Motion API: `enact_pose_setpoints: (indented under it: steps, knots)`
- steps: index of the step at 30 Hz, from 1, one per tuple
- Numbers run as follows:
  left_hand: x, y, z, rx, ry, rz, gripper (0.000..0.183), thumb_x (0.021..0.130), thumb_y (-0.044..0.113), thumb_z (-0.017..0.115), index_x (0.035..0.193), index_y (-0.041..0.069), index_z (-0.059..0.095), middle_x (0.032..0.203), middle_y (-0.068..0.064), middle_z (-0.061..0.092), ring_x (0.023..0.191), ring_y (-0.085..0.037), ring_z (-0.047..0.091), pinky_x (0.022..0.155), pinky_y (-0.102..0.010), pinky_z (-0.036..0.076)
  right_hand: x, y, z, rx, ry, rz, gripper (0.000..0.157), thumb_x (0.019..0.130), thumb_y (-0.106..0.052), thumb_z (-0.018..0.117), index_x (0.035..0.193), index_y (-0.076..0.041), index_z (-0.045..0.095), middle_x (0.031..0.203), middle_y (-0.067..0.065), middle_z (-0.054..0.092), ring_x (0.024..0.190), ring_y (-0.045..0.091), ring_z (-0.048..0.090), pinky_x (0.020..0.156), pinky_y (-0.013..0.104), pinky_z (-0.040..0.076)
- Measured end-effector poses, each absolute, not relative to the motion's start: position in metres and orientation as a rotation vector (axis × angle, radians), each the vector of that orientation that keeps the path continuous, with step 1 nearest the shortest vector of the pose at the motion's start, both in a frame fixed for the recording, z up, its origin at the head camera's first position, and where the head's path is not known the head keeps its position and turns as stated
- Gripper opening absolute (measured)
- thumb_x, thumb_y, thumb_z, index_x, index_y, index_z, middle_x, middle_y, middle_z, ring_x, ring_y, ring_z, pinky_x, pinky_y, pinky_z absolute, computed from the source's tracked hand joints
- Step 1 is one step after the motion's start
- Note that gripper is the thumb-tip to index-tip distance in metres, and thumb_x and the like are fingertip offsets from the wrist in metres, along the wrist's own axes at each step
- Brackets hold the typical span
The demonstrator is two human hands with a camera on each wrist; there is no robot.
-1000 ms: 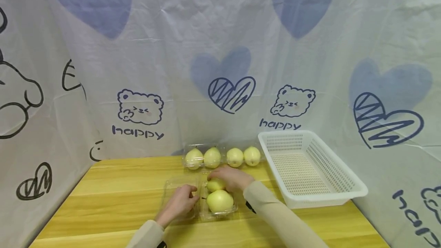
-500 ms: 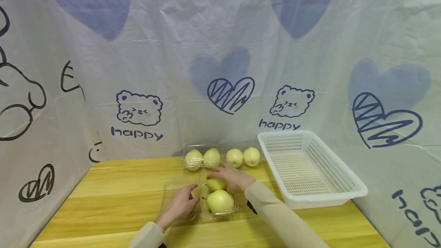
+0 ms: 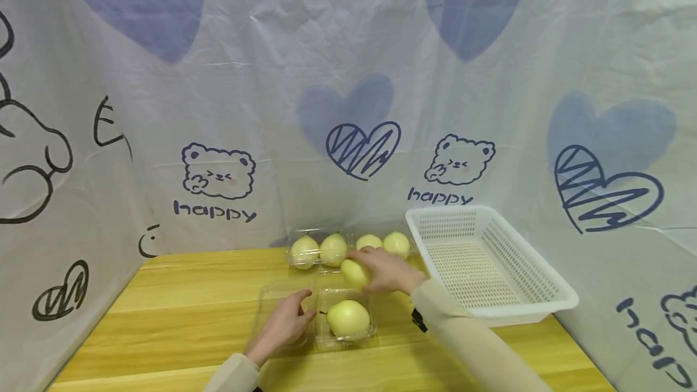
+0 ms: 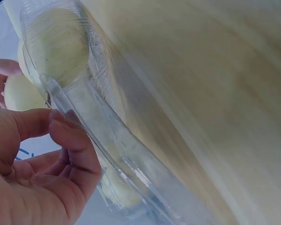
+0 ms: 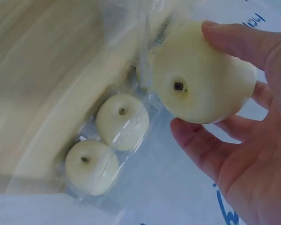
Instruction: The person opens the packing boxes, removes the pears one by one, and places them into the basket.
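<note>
I'm watching the right hand point(image 3: 386, 270) grasping a pear point(image 3: 354, 275) between thumb and fingers; it is holding the fruit up between the open container point(image 3: 336, 295) and the far pears point(image 3: 305, 251), which are sitting in clear packs point(image 3: 320, 231); the left hand point(image 3: 285, 319) is, as far as I'm making out through the glare, pinching the container's left rim; a second pear point(image 3: 348, 319) is lying in the near end; a white basket point(image 3: 520, 311) is standing at right.

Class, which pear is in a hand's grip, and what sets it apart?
The pear gripped by the right hand. The other five pears sit in clear plastic containers: one alone in front, four along the back.
</note>
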State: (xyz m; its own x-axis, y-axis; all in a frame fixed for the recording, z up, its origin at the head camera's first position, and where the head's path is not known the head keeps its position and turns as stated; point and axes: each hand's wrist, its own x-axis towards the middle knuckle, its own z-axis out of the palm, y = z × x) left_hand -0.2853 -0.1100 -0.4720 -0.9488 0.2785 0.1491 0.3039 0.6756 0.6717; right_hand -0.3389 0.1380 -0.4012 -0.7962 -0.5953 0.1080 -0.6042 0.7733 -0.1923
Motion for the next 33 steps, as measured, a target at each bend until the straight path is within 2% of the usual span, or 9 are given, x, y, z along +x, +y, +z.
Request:
enact_pose_setpoints:
  steps: [6,13,18,23,28,31,33]
  knots:
    - [-0.285,-0.109,-0.47,-0.454,-2.821,-1.114,0.047,0.092,0.013,0.066,0.132,-0.007,0.054,0.067,0.0,0.058,0.056,-0.01,0.049,0.049,-0.025,0.04,-0.337,0.151,-0.396,0.903,-2.918,0.363,0.08,0.066,-0.029,0.086,0.139,-0.021,0.053,0.13,0.007,0.061,0.113,0.027,0.06,0.09,0.048,0.052]
    - [-0.285,-0.105,-0.469,-0.478,-2.789,-1.092,0.046,0.087,0.012,0.07,0.129,-0.004,0.057,0.077,-0.002,0.06,0.066,-0.012,0.052,0.055,-0.026,0.044,-0.334,0.168,-0.385,0.718,-2.942,0.39,0.086,0.062,-0.029,0.085,0.139,-0.016,0.049,0.129,0.01,0.059,0.111,0.028,0.059,0.089,0.047,0.053]
    - [-0.286,-0.105,-0.47,-0.502,-2.785,-1.096,0.047,0.083,0.008,0.07,0.127,-0.002,0.059,0.082,-0.006,0.061,0.071,-0.016,0.053,0.059,-0.03,0.045,-0.336,0.185,-0.375,0.633,-2.938,0.431,0.084,0.062,-0.028,0.083,0.138,-0.012,0.05,0.128,0.008,0.06,0.1,0.022,0.061,0.077,0.038,0.055]
    - [-0.286,-0.104,-0.473,-0.507,-2.81,-1.101,0.051,0.08,0.005,0.069,0.129,-0.001,0.058,0.088,-0.011,0.061,0.075,-0.018,0.053,0.062,-0.031,0.045,-0.338,0.206,-0.375,0.545,-2.946,0.522,0.085,0.061,-0.028,0.082,0.138,-0.012,0.05,0.118,0.01,0.06,0.085,0.019,0.059,0.066,0.032,0.051]
    - [-0.286,-0.104,-0.474,-0.508,-2.815,-1.092,0.051,0.081,0.006,0.07,0.13,-0.001,0.057,0.091,-0.012,0.06,0.076,-0.019,0.052,0.062,-0.032,0.045,-0.337,0.228,-0.373,0.414,-2.927,0.584,0.087,0.065,-0.031,0.08,0.142,-0.009,0.046,0.119,0.017,0.052,0.088,0.025,0.057,0.07,0.039,0.053]
    - [-0.286,-0.104,-0.474,-0.517,-2.805,-1.067,0.049,0.08,0.006,0.07,0.128,-0.001,0.058,0.09,-0.011,0.059,0.076,-0.019,0.052,0.062,-0.032,0.044,-0.336,0.243,-0.37,0.396,-2.902,0.595,0.081,0.067,-0.032,0.078,0.136,-0.002,0.049,0.116,0.018,0.057,0.091,0.026,0.058,0.076,0.044,0.053]
    - [-0.286,-0.104,-0.474,-0.524,-2.798,-1.062,0.049,0.08,0.006,0.07,0.127,-0.001,0.059,0.089,-0.011,0.059,0.077,-0.019,0.052,0.063,-0.032,0.044,-0.336,0.252,-0.369,0.397,-2.901,0.616,0.075,0.069,-0.031,0.077,0.131,0.001,0.052,0.109,0.016,0.061,0.089,0.025,0.059,0.076,0.044,0.053]
